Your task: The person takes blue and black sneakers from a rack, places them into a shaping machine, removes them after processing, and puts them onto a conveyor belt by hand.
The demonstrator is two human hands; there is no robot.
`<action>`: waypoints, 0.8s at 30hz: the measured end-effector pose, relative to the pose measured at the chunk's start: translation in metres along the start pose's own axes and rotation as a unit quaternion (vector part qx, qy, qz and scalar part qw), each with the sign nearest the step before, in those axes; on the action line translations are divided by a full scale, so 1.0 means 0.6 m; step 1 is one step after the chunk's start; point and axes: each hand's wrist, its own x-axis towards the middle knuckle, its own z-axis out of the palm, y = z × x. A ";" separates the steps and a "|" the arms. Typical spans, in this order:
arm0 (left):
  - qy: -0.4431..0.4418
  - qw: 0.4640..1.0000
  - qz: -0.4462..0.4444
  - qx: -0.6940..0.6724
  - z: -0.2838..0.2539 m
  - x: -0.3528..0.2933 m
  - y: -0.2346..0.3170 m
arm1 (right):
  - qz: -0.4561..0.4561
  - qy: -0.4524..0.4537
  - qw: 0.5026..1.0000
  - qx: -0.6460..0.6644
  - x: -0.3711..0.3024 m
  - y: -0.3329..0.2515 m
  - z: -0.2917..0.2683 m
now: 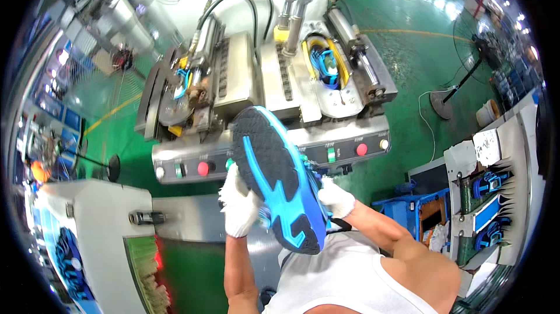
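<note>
A blue sneaker (pixel 286 188) is held up in front of me, its black and light-blue sole facing the camera. My left hand (pixel 238 203), in a white knit glove, is closed around the shoe's left side. Its fingers are partly hidden behind the sole. On the other side, my right hand (pixel 336 197), also in a white glove, grips the shoe's upper near the laces. Beyond the shoe stands a metal press machine (pixel 233 74). Another blue shoe (pixel 325 66) sits in its right-hand station, ringed by a yellow pad. Blue and yellow parts (pixel 184 80) show in the left-hand station.
The machine's front panel (pixel 315 153) carries red, green and white buttons. At right, blue shoes (pixel 490 184) sit by a bristled conveyor opening, near a blue crate (pixel 411 209). A grey machine (pixel 99 215) with a bristle curtain stands at left. A floor fan (pixel 443 104) stands back right.
</note>
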 end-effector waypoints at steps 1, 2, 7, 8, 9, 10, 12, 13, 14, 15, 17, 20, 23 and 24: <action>-0.104 0.994 0.022 -0.037 0.039 0.042 0.048 | -0.039 0.015 0.999 -0.007 -0.024 -0.054 0.002; -0.135 0.989 0.053 -0.017 0.094 0.083 0.059 | -0.088 0.039 0.995 -0.008 -0.050 -0.081 -0.028; -0.204 0.965 0.145 0.080 0.375 0.313 0.022 | -0.327 0.081 0.941 -0.044 -0.134 -0.220 -0.086; -0.183 0.980 0.062 0.049 0.437 0.349 0.030 | -0.332 0.112 0.936 -0.047 -0.156 -0.221 -0.128; -0.253 0.948 0.060 0.181 0.472 0.420 0.015 | -0.316 0.167 0.933 -0.030 -0.173 -0.236 -0.122; -0.217 0.949 0.024 0.229 0.503 0.453 0.012 | -0.322 0.232 0.918 -0.018 -0.178 -0.237 -0.122; -0.188 0.929 -0.029 0.318 0.544 0.516 0.016 | -0.296 0.334 0.892 -0.071 -0.198 -0.233 -0.122; -0.146 0.970 -0.042 0.189 0.536 0.540 -0.046 | -0.277 0.364 0.884 -0.096 -0.207 -0.221 -0.115; -0.113 0.991 -0.045 0.055 0.540 0.560 -0.109 | -0.260 0.388 0.877 -0.114 -0.222 -0.214 -0.108; -0.076 0.981 -0.043 0.175 0.569 0.559 -0.139 | -0.254 0.360 0.897 -0.037 -0.242 -0.207 -0.095; -0.091 0.978 -0.090 0.166 0.588 0.610 -0.168 | -0.228 0.396 0.879 -0.134 -0.267 -0.179 -0.134; -0.146 0.931 -0.150 0.300 0.596 0.625 -0.136 | -0.265 0.387 0.883 0.037 -0.264 -0.205 -0.089; -0.130 0.977 -0.162 -0.045 0.550 0.678 -0.188 | -0.251 0.397 0.876 0.108 -0.242 -0.227 -0.076; -0.159 0.949 -0.194 -0.193 0.522 0.705 -0.202 | -0.291 0.377 0.871 0.124 -0.226 -0.218 -0.087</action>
